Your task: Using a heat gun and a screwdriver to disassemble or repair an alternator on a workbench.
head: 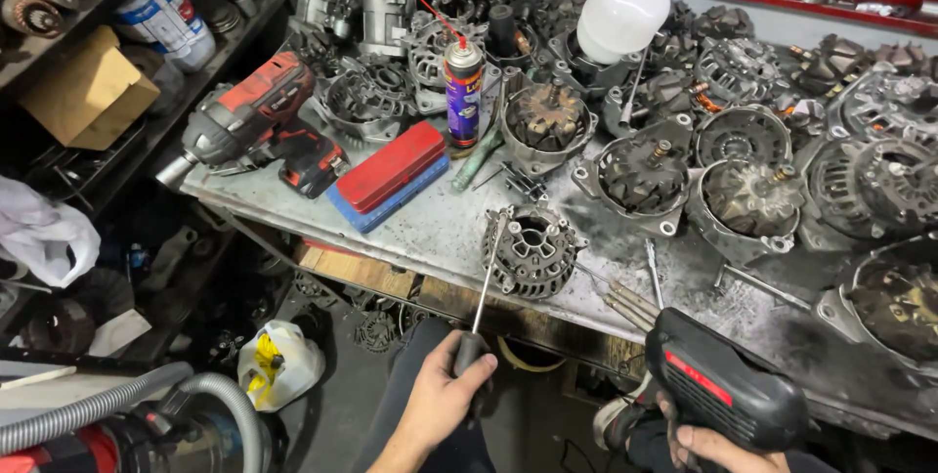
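Note:
My left hand [445,400] grips the dark handle of a long screwdriver [486,282], below the bench's front edge. Its thin shaft reaches up to a grey alternator housing [532,250] lying near the front of the metal workbench [430,229]. My right hand [708,446], at the bottom right, holds a black power tool with a red stripe [728,390] just in front of the bench edge.
Many alternator parts [743,190] crowd the bench's back and right. A red impact driver [259,121], a red-and-blue case [389,175], a spray can [462,87] and a white lamp bulb [620,14] stand left and centre. Shelves [107,63] lie left, a vacuum hose [147,405] below.

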